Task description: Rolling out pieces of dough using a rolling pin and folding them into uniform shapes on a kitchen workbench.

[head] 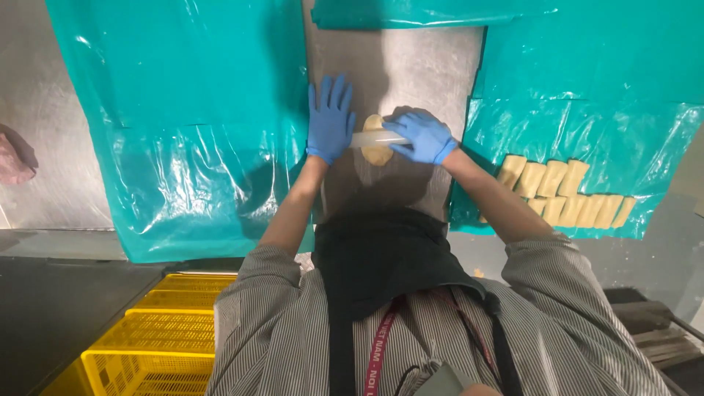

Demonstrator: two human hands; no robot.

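Landmark: the dough piece (377, 152), a flat pale oval lying on the bare steel table strip (425, 66) between two teal sheets.

Left of the dough and below the table edge stand yellow slotted crates (165, 334), stacked; what they hold cannot be seen. Above them, left of the dough, a teal plastic sheet (183, 110) covers the table.

The left hand (330, 121), in a blue glove, lies flat just left of the dough, fingers spread and extended, its palm on the left end of the roller.

The clear rolling pin (375, 139) rests across the dough — long axis running left to right, at right angles to the person's forearms.

The right hand (424, 136), also gloved, sits on the roller's right end, fingers curled over it.

Right of the dough, a second teal sheet (587, 73) carries cut dough strips (565, 192) — pale rectangular pieces in two rows, touching one another.
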